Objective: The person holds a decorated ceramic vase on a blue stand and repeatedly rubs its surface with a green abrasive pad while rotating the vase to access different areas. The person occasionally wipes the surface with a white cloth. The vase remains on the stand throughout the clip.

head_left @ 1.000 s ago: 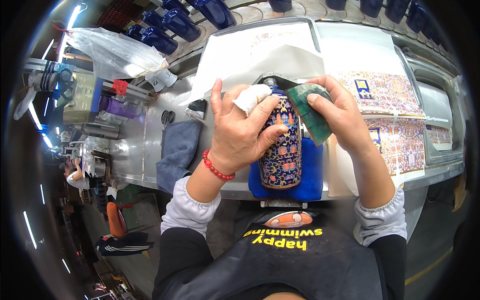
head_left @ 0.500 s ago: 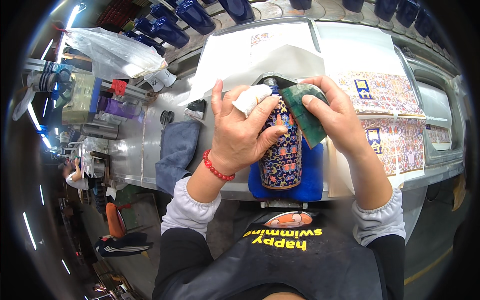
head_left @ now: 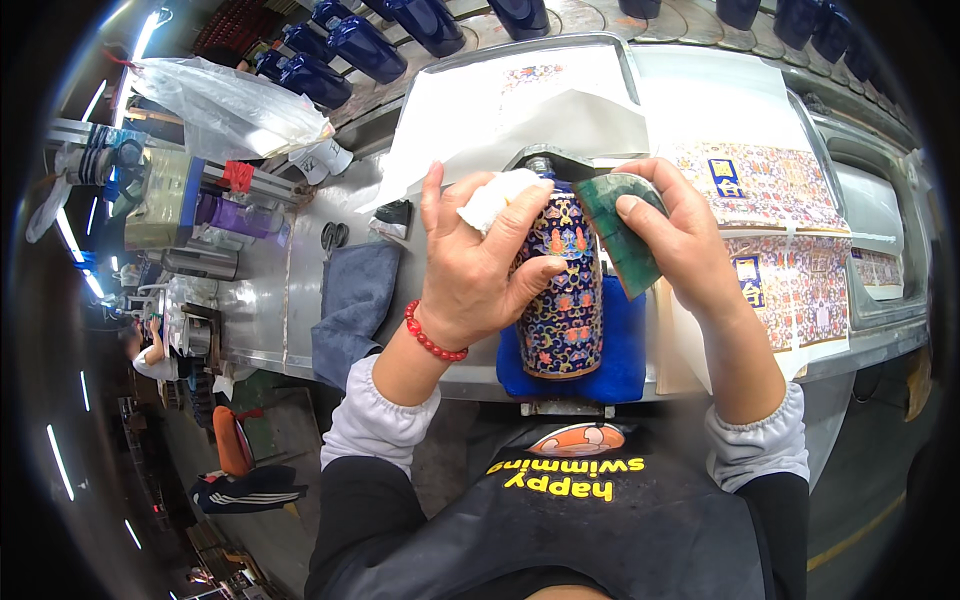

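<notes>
A dark blue bottle [head_left: 562, 310] with a colourful floral pattern lies with its neck pointing away from me, on a blue cloth pad [head_left: 627, 350]. My left hand [head_left: 480, 250], a red bead bracelet at its wrist, is on the bottle's left side near the shoulder. Its fingers pinch a white wadded cloth [head_left: 497, 200], and the thumb lies along the bottle. In my right hand [head_left: 680, 225] is a flat green scraper [head_left: 625, 240], gripped between thumb and fingers. The scraper is close to the bottle's upper right side; whether its edge touches the surface I cannot tell.
Wet-looking patterned transfer sheets [head_left: 780, 190] lie to the right, beside a metal basin [head_left: 890, 320]. Behind the bottle is a tray [head_left: 620, 60] with white sheets. Plain blue bottles [head_left: 365, 48] stand on a conveyor at the back. A grey-blue cloth [head_left: 358, 290] and black scissors [head_left: 334, 235] lie left.
The scraper and my right hand have shifted slightly right, a little away from the bottle. My left hand has barely moved. Blue bottles on the conveyor have moved along.
</notes>
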A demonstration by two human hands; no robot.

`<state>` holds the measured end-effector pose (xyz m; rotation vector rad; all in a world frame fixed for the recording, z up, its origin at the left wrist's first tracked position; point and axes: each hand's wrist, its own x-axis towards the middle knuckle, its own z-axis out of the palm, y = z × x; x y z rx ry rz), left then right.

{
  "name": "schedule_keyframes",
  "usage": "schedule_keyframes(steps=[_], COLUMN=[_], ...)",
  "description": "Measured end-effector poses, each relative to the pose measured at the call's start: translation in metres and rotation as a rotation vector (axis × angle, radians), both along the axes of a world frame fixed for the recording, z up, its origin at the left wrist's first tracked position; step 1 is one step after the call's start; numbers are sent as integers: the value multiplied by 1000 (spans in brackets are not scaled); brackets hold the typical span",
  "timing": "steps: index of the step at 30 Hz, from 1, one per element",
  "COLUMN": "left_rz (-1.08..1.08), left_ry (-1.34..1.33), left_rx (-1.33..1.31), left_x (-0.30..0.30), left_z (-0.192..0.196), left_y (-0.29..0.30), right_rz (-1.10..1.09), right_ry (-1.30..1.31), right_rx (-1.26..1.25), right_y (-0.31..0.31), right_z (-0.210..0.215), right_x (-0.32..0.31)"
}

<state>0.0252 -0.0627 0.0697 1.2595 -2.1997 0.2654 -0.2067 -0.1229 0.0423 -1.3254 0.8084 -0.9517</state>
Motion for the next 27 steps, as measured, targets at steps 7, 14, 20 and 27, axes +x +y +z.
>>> schedule_keyframes(steps=[7,14,20,27], left_rz=[27,39,14,-20], left_ry=[-79,-146,-282,-419], left_rx=[-7,8,15,40], left_x=[-2,-2,-4,-7], left_z=[0,3,11,20], left_y=[-2,2,9,-2], right_rz=[-31,-38,-86,-101], right_ry=[10,30,-16,-40], right_rx=[-61,-99,6,98], right_y=[3,5,16,30], right_z=[-8,-3,-4,-8], right_x=[2,1,-15,-26])
